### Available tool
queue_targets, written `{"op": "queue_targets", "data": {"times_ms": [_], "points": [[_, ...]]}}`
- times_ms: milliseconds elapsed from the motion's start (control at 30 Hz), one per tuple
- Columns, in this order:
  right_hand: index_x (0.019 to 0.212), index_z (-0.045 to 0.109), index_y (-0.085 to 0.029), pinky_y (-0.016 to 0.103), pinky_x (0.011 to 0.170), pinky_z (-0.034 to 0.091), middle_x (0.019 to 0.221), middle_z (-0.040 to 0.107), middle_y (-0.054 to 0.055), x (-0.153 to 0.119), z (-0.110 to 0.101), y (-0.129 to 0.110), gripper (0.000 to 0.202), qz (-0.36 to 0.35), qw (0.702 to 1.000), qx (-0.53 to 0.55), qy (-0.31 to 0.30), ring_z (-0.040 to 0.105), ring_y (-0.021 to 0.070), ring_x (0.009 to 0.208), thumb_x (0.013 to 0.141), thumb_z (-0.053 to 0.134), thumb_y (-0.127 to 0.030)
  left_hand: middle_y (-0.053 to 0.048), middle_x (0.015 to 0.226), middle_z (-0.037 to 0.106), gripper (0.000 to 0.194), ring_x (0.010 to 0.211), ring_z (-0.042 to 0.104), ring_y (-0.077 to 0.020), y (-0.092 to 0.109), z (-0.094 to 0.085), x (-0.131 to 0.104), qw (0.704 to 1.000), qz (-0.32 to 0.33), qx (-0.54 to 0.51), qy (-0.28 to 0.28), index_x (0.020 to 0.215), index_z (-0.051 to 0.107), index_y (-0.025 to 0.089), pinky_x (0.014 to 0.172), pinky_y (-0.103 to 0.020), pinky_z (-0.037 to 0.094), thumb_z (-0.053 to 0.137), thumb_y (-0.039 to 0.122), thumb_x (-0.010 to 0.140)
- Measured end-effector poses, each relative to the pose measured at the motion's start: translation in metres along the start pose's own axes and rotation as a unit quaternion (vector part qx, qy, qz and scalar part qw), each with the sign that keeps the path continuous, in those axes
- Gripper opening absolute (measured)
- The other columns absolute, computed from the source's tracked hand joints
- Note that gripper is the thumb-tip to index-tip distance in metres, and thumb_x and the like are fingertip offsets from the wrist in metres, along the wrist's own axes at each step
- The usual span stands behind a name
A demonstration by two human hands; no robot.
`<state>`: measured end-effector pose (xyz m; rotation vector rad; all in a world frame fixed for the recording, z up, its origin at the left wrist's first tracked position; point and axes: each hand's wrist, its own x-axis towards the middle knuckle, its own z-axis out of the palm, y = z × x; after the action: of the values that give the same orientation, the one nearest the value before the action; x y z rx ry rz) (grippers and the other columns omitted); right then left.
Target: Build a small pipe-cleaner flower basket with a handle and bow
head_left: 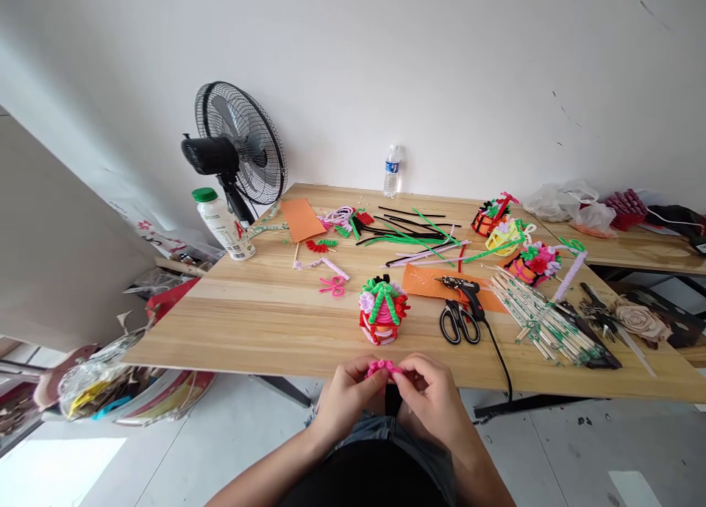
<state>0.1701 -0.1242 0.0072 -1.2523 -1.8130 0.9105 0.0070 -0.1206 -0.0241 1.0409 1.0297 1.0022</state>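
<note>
Between my fingertips, just off the table's front edge, is a bunched pink pipe cleaner (pixel 384 366). My left hand (pixel 348 391) pinches it from one side, and my right hand (pixel 432 396) grips its other end. Straight ahead of them on the table stands a small pipe-cleaner lantern (pixel 382 312) in red, pink and green. A pink pipe-cleaner bow (pixel 332 286) lies to its left. Black-handled scissors (pixel 460 321) rest to its right, beside a hot glue gun (pixel 466 292) on orange sheet.
Loose black, green and lilac pipe cleaners (pixel 413 231) spread across the back. Several finished pipe-cleaner pieces (pixel 506 236) and a bundle of sticks (pixel 551 323) are at the right. A bottle with a green cap (pixel 223 224), a fan (pixel 243 143) and a water bottle (pixel 391 172) stand farther off.
</note>
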Motion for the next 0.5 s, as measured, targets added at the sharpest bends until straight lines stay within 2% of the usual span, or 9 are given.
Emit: {"op": "queue_targets", "data": {"times_ms": [167,300,400,500], "points": [[0.076,0.062,-0.019,0.022,0.06,0.042,0.073,0.061,0.0,-0.002,-0.002,0.001,0.016,-0.025,0.999,-0.034,-0.015,0.056,0.0121,0.066,0.089,0.053,-0.018,0.0,0.069,0.057,0.025,0.065,0.049,-0.0132,0.007,-0.003,-0.003,0.992,0.027,0.12,-0.01,0.077,0.066,0.016,0.061,-0.023,0.038,0.061,0.041,0.079],[0.069,0.057,-0.019,0.023,0.056,0.039,0.068,0.055,0.0,-0.002,0.004,0.001,0.02,-0.073,0.994,-0.085,0.018,0.051,0.0119,0.061,0.086,0.051,-0.012,0.002,0.063,0.052,0.02,0.061,0.045,-0.0114,0.009,-0.001,-0.004,0.973,0.069,0.218,0.013,0.064,0.058,0.017,0.058,-0.022,0.034,0.058,0.032,0.077],[0.07,0.058,-0.019,0.025,0.057,0.039,0.068,0.054,0.001,-0.002,0.01,0.0,0.022,-0.12,0.983,-0.123,0.061,0.049,0.0132,0.061,0.088,0.048,-0.011,0.003,0.059,0.044,0.023,0.058,0.039,-0.0102,0.01,0.005,-0.004,0.979,0.092,0.177,0.032,0.059,0.05,0.017,0.056,-0.022,0.032,0.057,0.03,0.076],[0.085,0.063,-0.019,0.025,0.061,0.046,0.079,0.062,0.004,-0.004,0.01,0.0,0.015,-0.1,0.991,-0.07,0.049,0.057,0.0149,0.069,0.091,0.05,-0.017,0.004,0.056,0.039,0.029,0.055,0.035,-0.0093,0.01,0.01,-0.005,0.991,0.084,0.091,0.059,0.057,0.046,0.017,0.054,-0.021,0.031,0.059,0.036,0.075]]}}
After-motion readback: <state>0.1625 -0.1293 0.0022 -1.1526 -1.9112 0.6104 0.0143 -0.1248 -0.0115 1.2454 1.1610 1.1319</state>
